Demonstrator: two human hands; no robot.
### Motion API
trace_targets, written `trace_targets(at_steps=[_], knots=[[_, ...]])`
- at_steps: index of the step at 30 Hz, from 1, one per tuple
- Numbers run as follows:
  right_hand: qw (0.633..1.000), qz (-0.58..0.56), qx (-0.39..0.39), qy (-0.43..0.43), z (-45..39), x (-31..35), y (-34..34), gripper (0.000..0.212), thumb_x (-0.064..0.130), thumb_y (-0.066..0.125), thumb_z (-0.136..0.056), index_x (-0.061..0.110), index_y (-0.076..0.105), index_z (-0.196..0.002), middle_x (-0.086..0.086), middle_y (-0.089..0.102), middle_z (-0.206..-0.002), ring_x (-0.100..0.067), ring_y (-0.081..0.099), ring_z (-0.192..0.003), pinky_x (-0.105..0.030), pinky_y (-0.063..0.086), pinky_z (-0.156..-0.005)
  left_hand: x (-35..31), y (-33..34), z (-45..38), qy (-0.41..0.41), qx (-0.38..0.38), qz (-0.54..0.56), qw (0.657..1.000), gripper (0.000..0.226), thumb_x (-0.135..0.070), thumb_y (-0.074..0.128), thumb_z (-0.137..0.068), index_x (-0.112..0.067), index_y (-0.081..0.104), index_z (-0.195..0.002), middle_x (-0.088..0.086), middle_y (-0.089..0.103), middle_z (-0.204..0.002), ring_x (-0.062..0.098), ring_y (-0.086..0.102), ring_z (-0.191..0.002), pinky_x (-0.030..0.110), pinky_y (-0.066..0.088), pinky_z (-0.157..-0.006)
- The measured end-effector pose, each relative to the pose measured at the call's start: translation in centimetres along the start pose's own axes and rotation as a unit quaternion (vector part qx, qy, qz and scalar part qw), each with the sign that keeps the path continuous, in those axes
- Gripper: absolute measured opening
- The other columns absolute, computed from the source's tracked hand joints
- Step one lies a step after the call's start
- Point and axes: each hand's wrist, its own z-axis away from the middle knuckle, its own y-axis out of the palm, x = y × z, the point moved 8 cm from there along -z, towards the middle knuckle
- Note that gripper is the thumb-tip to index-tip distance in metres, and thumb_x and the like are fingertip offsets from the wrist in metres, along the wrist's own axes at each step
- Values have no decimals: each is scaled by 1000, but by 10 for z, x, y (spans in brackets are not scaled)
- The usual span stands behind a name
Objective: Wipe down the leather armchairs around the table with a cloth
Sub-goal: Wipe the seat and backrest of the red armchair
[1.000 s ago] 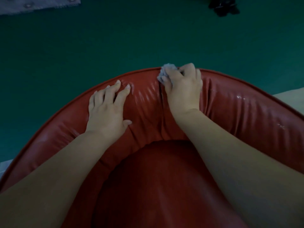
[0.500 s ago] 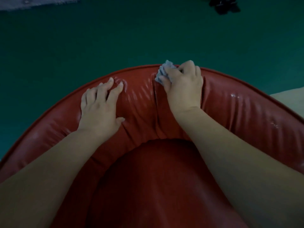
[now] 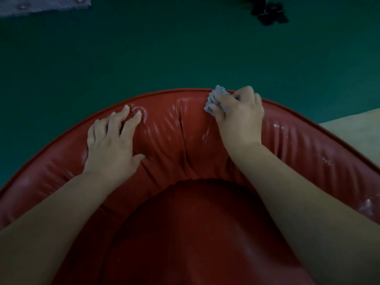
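Note:
A red leather armchair (image 3: 176, 140) with a curved, padded backrest fills the lower half of the view; its dark seat lies between my forearms. My right hand (image 3: 239, 118) grips a crumpled grey-blue cloth (image 3: 216, 98) and presses it on the top of the backrest, just right of the centre seam. My left hand (image 3: 112, 140) rests flat on the backrest's left part, fingers spread and fingertips near the piped rim. Wet streaks shine on the leather.
Green floor (image 3: 185, 48) spreads behind the chair. A grey mat edge (image 3: 41, 6) lies at the top left. A black object (image 3: 269, 13) sits on the floor at the top right. A pale surface (image 3: 353, 124) shows at the right edge.
My right hand with the cloth has slid a little right along the backrest top, away from the centre seam. My left hand has shifted slightly left along the backrest, staying flat on the leather.

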Motion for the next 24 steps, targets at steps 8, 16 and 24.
trace_targets(at_steps=[8, 16, 24], knots=[[999, -48, -3, -22, 51, -4, -13, 24, 26, 64, -85, 13, 72, -103, -11, 53, -88, -29, 49, -79, -40, 46, -68, -4, 0, 1, -1, 13, -8, 1000, 108, -31, 89, -57, -19, 31, -147, 8, 28, -152, 38, 27, -134, 56, 18, -112], [1000, -2, -15, 11, 50, -15, -7, 27, 28, 60, -85, 14, 71, -106, -13, 53, -91, -32, 49, -80, -37, 41, -70, -4, -3, 4, -1, 16, -16, 1000, 108, -30, 89, -57, -18, 31, -147, 9, 28, -152, 37, 28, -135, 56, 17, -112], [999, 0, -34, -22, 25, -20, -32, 21, 22, 66, -82, 16, 72, -102, -13, 53, -90, -34, 49, -82, -40, 44, -70, -63, -22, 4, 23, 3, -15, 1000, 97, -19, 77, -66, -20, 28, -149, 5, 18, -158, 33, 17, -142, 56, 11, -114]])
